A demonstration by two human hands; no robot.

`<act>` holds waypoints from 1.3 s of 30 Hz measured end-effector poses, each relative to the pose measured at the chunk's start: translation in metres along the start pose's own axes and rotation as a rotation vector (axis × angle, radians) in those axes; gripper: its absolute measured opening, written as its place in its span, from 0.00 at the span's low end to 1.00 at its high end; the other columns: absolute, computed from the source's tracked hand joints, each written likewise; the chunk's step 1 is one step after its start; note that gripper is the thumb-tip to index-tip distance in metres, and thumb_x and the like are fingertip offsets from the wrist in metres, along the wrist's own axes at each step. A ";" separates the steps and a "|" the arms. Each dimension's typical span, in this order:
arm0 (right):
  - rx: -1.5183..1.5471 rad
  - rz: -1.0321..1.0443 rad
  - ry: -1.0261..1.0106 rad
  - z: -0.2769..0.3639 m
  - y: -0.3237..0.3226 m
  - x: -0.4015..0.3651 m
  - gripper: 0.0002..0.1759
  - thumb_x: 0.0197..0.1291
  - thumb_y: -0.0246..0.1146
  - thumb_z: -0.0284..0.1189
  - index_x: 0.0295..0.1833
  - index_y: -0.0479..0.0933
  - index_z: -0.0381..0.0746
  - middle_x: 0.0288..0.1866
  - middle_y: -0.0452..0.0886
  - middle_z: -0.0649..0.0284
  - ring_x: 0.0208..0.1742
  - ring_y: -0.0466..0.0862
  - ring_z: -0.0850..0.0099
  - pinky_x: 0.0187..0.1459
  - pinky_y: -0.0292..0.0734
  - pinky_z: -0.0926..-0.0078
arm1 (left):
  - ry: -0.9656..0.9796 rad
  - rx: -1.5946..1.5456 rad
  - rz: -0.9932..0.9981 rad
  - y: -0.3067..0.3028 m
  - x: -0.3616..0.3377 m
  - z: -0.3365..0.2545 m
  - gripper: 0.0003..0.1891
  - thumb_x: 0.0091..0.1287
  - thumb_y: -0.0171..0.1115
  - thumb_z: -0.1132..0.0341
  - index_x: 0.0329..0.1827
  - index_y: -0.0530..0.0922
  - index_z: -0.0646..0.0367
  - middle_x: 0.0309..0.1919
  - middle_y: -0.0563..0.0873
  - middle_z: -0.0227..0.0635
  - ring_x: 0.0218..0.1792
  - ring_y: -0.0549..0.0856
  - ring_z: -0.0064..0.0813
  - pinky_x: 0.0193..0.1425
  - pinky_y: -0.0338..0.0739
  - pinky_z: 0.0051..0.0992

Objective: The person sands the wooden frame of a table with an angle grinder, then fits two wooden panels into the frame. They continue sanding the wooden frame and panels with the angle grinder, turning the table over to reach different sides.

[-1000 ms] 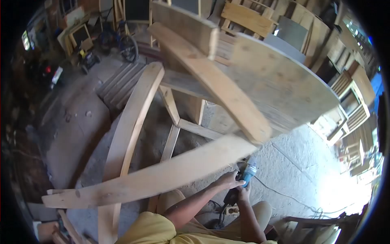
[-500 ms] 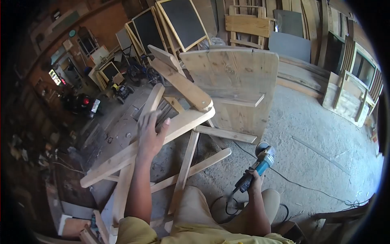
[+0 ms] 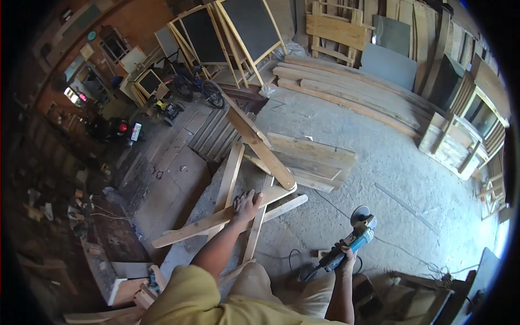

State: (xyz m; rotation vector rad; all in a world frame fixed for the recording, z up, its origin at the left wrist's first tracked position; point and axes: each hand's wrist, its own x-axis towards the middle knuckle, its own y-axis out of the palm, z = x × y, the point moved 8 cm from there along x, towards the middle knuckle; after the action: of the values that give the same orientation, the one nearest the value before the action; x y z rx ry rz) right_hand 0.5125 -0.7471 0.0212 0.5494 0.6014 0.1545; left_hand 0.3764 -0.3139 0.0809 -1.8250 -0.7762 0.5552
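Note:
My left hand has its fingers closed over the top of a pale wooden rail, close to the rounded corner joint. This rail belongs to a wooden frame with slanting legs, and a browner board runs from the joint away from me. Behind the frame, low to the floor, lies a wide wooden panel. My right hand grips a teal and black angle grinder beside my knee, its disc pointing forward and clear of the wood.
Long planks are stacked on the concrete floor at the back. Framed blackboards stand behind, with a bicycle to their left. A metal strip and the power cord lie on the right. A wooden chair-like frame stands beyond.
My left hand has come down from its raised, spread pose and closed on the rail. The panel, upright before, now lies low. The grinder has shifted slightly right and down in view.

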 end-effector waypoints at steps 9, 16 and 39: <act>-0.135 0.003 0.010 0.150 0.048 -0.111 0.33 0.39 0.64 0.23 0.58 0.69 0.37 0.45 0.77 0.57 0.45 0.82 0.61 0.46 0.82 0.61 | -0.004 0.130 0.144 -0.036 -0.011 -0.056 0.35 0.66 0.60 0.47 0.72 0.67 0.56 0.72 0.68 0.50 0.72 0.66 0.54 0.75 0.59 0.53; -0.324 -0.122 -0.002 0.190 0.082 -0.112 0.29 0.44 0.71 0.24 0.55 0.71 0.36 0.37 0.78 0.61 0.33 0.82 0.66 0.37 0.81 0.67 | 0.053 -0.138 -0.003 -0.111 0.070 -0.069 0.40 0.63 0.65 0.54 0.77 0.61 0.56 0.74 0.65 0.51 0.73 0.64 0.55 0.76 0.58 0.51; -0.134 -0.523 -0.245 0.272 0.228 -0.091 0.25 0.45 0.71 0.23 0.51 0.73 0.36 0.36 0.82 0.59 0.34 0.85 0.66 0.39 0.84 0.67 | 1.354 -0.465 0.491 -0.229 0.047 -0.348 0.35 0.60 0.71 0.53 0.68 0.71 0.59 0.54 0.80 0.50 0.49 0.81 0.55 0.58 0.72 0.48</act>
State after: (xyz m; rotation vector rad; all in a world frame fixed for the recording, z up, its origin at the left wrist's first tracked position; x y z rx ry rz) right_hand 0.5986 -0.7019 0.3752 0.2622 0.4739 -0.3605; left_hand 0.5886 -0.4406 0.4198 -2.2537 0.5198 -0.6492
